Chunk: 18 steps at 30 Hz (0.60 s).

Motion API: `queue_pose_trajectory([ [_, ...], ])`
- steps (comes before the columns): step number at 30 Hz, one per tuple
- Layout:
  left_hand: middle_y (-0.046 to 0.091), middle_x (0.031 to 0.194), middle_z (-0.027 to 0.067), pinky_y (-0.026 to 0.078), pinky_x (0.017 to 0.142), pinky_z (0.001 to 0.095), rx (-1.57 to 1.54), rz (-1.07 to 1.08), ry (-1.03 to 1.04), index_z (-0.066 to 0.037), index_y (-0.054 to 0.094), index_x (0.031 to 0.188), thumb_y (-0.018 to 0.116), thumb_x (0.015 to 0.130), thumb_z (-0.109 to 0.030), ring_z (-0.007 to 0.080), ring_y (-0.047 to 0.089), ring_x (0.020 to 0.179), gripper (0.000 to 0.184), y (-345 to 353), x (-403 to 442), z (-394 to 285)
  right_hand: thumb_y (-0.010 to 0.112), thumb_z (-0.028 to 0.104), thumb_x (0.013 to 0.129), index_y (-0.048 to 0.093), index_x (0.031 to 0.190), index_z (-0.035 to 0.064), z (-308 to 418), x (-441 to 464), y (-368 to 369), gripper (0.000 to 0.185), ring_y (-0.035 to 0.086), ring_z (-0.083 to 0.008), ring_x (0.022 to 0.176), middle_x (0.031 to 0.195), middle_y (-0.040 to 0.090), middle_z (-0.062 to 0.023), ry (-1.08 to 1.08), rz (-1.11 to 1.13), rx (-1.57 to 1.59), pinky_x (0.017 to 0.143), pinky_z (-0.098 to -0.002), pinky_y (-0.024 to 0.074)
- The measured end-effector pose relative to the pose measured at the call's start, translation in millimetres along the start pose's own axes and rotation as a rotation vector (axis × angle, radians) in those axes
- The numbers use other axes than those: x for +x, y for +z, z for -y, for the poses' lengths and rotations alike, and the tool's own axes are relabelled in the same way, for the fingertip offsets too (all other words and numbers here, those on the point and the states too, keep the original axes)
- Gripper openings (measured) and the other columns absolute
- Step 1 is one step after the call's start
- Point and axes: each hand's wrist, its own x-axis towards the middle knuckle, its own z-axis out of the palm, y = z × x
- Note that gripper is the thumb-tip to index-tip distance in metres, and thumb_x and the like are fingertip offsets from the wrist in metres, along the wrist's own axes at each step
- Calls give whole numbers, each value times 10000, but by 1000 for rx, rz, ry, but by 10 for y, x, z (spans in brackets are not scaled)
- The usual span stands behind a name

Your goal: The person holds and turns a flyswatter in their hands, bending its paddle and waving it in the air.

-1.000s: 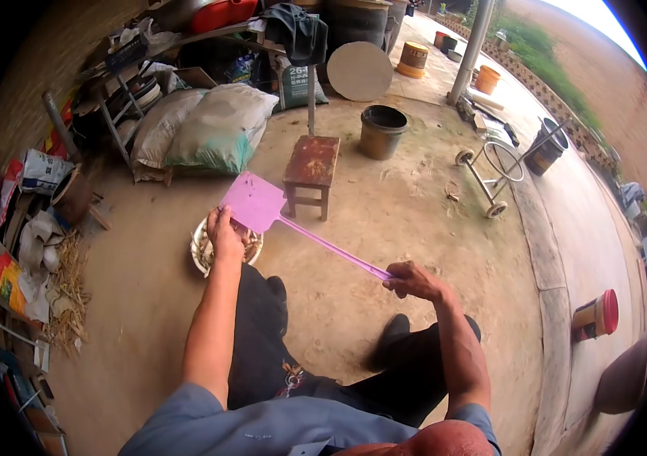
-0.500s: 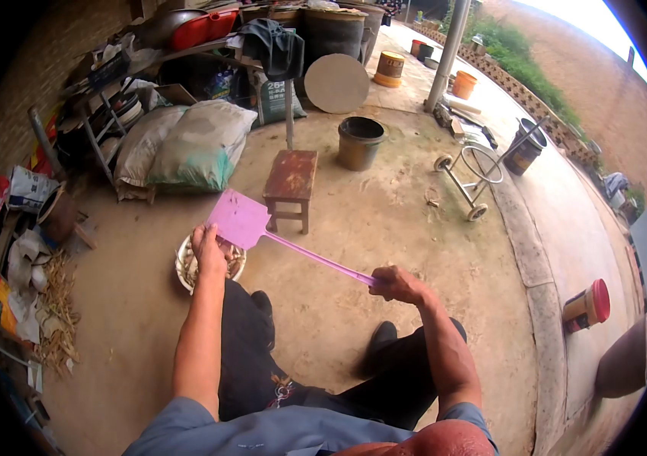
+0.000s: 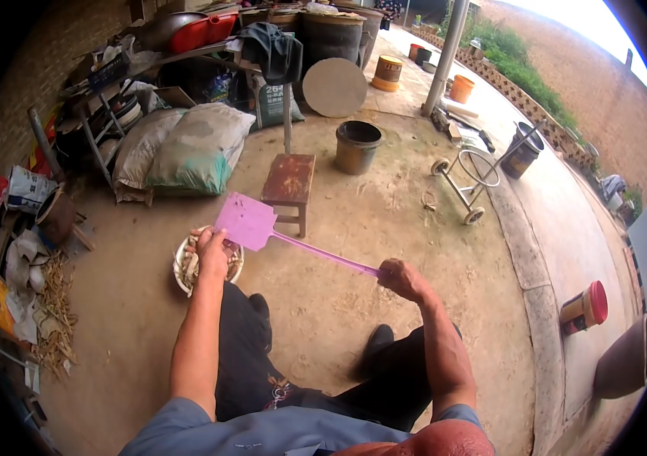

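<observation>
A pink fly swatter (image 3: 246,220) stretches between my two hands, its flat square head on the left and its thin handle sloping down to the right. My right hand (image 3: 402,280) is closed round the handle's end. At the lower left corner of the swatter's head, my left hand (image 3: 213,254) pinches the edge; some of its fingers are partly hidden. Small dark specks show on the swatter's head. Below my left hand, a white bowl (image 3: 179,275) holds pale, elongated pieces whose kind I cannot make out.
A worn wooden stool (image 3: 290,178) stands just beyond the swatter, with a dark bucket (image 3: 358,148) behind it. Full sacks (image 3: 200,148) lie at the left. A wheeled metal frame (image 3: 464,182) and a red-lidded bucket (image 3: 584,307) are on the right.
The swatter and my right hand have shifted slightly to the right. My left hand has slid a little along the edge of the swatter's head, and more of the bowl's contents shows.
</observation>
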Motion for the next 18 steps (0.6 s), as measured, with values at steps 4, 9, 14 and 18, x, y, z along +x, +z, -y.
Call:
queue_pose_trajectory([
  [4, 652, 965, 73, 571, 624, 301, 73, -23, 8, -89, 532, 1067, 587, 948, -95, 189, 654, 783, 131, 0, 18, 34, 676, 142, 813, 639, 886, 44, -45, 21, 4, 128, 607, -379, 842, 854, 616, -168, -1, -24, -77, 736, -457, 490],
  [9, 643, 948, 56, 571, 639, 305, 61, -73, 8, -89, 534, 1069, 561, 960, -88, 173, 645, 780, 113, 113, -45, 5, 671, 109, 803, 609, 837, 31, -135, 53, 69, 105, 587, -376, 821, 820, 600, -158, -54, -127, -156, 721, -449, 490],
  [14, 617, 909, 57, 581, 678, 320, -18, 53, -16, -54, 564, 1053, 566, 991, -182, 201, 668, 779, 142, 191, -143, -92, 647, 123, 812, 629, 862, 60, -76, 47, -124, 82, 593, -380, 824, 835, 593, -163, -70, -216, -191, 706, -470, 488],
  [18, 577, 894, 64, 575, 657, 311, 23, 25, -41, -32, 582, 1093, 596, 992, -282, 222, 674, 782, 271, 212, -176, -109, 676, 144, 823, 625, 860, 32, 68, 44, -246, 129, 578, -379, 758, 812, 577, -179, 48, -364, -88, 677, -454, 462],
])
